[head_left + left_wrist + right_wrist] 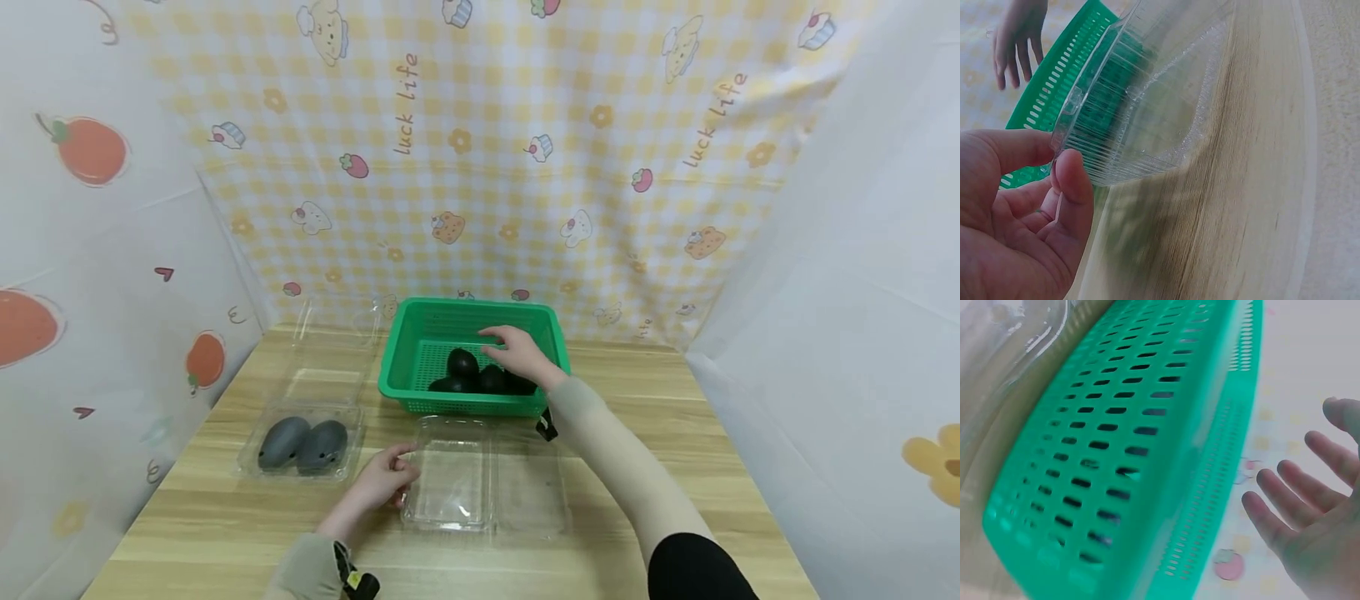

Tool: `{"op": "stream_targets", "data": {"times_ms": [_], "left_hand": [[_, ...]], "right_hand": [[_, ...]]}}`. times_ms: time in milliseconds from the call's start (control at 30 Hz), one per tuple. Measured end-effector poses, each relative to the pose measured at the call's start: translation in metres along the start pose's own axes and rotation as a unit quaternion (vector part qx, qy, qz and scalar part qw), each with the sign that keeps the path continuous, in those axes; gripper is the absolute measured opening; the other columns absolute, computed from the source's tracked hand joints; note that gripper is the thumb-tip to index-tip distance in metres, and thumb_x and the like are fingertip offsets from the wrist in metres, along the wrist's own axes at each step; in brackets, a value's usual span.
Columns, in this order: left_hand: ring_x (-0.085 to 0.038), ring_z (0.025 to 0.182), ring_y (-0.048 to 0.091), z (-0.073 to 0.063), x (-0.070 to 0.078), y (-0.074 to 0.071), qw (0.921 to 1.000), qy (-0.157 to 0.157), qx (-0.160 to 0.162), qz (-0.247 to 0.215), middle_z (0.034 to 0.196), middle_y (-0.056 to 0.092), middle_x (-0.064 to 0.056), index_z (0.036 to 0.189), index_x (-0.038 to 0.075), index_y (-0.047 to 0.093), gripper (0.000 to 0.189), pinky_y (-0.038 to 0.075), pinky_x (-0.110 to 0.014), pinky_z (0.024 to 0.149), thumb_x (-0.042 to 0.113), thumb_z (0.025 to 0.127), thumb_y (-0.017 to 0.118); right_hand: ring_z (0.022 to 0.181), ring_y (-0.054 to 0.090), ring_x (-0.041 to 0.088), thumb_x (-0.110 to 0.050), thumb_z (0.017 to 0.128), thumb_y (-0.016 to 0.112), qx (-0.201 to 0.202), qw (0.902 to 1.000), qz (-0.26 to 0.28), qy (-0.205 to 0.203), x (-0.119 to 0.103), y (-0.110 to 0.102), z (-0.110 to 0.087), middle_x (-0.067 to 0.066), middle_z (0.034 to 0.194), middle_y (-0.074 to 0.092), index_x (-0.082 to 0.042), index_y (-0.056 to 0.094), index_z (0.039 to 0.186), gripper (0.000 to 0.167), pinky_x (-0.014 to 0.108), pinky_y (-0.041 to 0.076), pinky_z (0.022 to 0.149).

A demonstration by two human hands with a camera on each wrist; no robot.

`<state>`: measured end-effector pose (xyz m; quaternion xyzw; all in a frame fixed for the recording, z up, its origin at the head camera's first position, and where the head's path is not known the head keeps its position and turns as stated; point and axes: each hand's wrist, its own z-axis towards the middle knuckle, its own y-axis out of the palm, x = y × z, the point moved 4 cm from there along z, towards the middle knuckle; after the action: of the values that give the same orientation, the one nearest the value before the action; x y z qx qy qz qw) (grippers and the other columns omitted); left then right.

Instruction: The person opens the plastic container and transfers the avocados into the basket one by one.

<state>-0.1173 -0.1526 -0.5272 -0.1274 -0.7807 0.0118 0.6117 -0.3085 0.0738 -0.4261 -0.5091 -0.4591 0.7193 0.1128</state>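
Note:
My left hand [386,477] pinches the left rim of an open clear plastic clamshell box [450,479] between thumb and fingers. In the left wrist view, the edge of that box [1172,94] sits between the fingertips. With fingers spread and nothing held, my right hand [517,352] hovers over the green basket [555,333]. Several dark oval, avocado-like fruits [462,364] lie inside it, some hidden behind the front wall and the hand. In the right wrist view, the basket's slotted side [1104,444] fills the middle, the hand [1316,519] apart from it.
Left of the basket stands another clear clamshell [326,379] with its lid up, holding two greyish oval fruits [322,446]. Everything rests on a wood-grain table [637,500]. A patterned cloth [487,167] hangs behind, with pale cloth on both sides.

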Motion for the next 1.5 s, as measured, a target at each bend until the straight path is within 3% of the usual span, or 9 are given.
{"op": "stream_targets", "data": {"times_ms": [167,333,533,733,967,1200,1500], "left_hand": [[-0.012,0.050,0.048,0.001,0.000,0.001,1.0000,-0.001,0.001,-0.001,0.077,0.053,-0.007,0.140,-0.011,0.039,0.055,0.050,-0.029,0.047,0.004,0.092,0.061],[-0.011,0.050,0.047,0.001,-0.001,0.002,1.0000,0.002,-0.001,-0.002,0.076,0.053,-0.007,0.140,-0.011,0.039,0.055,0.051,-0.029,0.047,0.005,0.092,0.061],[-0.011,0.052,0.050,0.001,-0.002,0.003,0.9999,0.007,-0.001,-0.012,0.077,0.053,-0.007,0.139,-0.011,0.039,0.055,0.051,-0.027,0.046,0.005,0.092,0.062],[-0.011,0.053,0.051,0.000,-0.003,0.003,0.9999,0.005,0.001,-0.016,0.077,0.054,-0.007,0.140,-0.011,0.039,0.057,0.051,-0.026,0.047,0.006,0.091,0.064],[-0.011,0.052,0.051,0.000,-0.004,0.001,0.9997,0.005,0.000,-0.025,0.075,0.054,-0.007,0.141,-0.010,0.038,0.059,0.050,-0.026,0.046,0.008,0.091,0.065],[-0.012,0.050,0.047,-0.004,-0.001,0.001,0.9997,0.001,0.010,-0.024,0.070,0.052,-0.005,0.140,-0.012,0.038,0.058,0.047,-0.025,0.045,0.008,0.092,0.064],[-0.012,0.049,0.049,-0.006,-0.001,0.000,0.9998,-0.001,0.013,-0.013,0.072,0.055,-0.008,0.140,-0.009,0.039,0.058,0.047,-0.024,0.045,0.010,0.092,0.065]], "right_hand": [[0.115,0.055,0.028,-0.027,0.098,0.059,0.026,0.9993,0.018,-0.020,-0.010,-0.011,-0.031,0.007,0.136,0.053,-0.014,0.056,0.135,0.040,0.043,0.049,0.091],[0.110,0.058,0.026,-0.026,0.096,0.062,0.037,0.9976,0.050,-0.029,-0.022,-0.008,-0.064,0.008,0.132,0.056,-0.014,0.057,0.135,0.041,0.040,0.051,0.087],[0.096,0.064,0.020,-0.022,0.092,0.068,0.047,0.9967,0.055,-0.037,-0.028,0.015,-0.103,0.004,0.118,0.065,-0.011,0.063,0.126,0.036,0.032,0.054,0.079],[0.074,0.061,0.006,-0.022,0.089,0.070,0.021,0.9988,0.044,0.002,-0.014,0.048,-0.131,-0.004,0.087,0.066,-0.005,0.061,0.125,0.041,0.023,0.052,0.063],[0.060,0.054,0.007,-0.029,0.087,0.073,-0.014,0.9969,0.056,0.054,-0.003,0.081,-0.144,-0.006,0.071,0.059,0.001,0.045,0.140,0.067,0.025,0.048,0.052],[0.045,0.043,0.007,-0.040,0.082,0.075,-0.014,0.9913,0.088,0.096,-0.003,0.100,-0.146,-0.006,0.055,0.048,-0.001,0.026,0.150,0.093,0.024,0.041,0.040],[0.044,0.045,0.008,-0.025,0.081,0.076,-0.001,0.9918,0.068,0.108,-0.003,0.107,-0.147,-0.005,0.055,0.051,0.000,0.022,0.151,0.092,0.026,0.044,0.040]]}}
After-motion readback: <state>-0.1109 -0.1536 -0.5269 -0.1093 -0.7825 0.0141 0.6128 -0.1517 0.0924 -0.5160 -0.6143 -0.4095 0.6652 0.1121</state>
